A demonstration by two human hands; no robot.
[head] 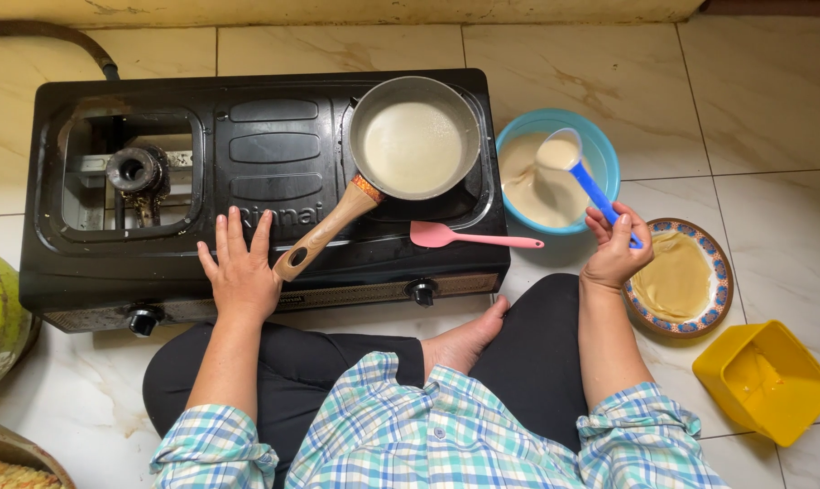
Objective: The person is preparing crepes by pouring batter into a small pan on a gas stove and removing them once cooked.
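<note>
Presently, the right hand (pixel 614 254) has its grip clamped on the blue handle of a ladle (pixel 573 167), whose batter-filled cup hangs above the blue bowl of batter (pixel 600 149) on the floor, just beside the black stove (pixel 156 263). Left hand (pixel 240 272): flat and spread on the stove's front edge, grip apart and holding nothing, touching the end of the wooden handle of the pan (pixel 416 145), which holds a pale batter layer.
</note>
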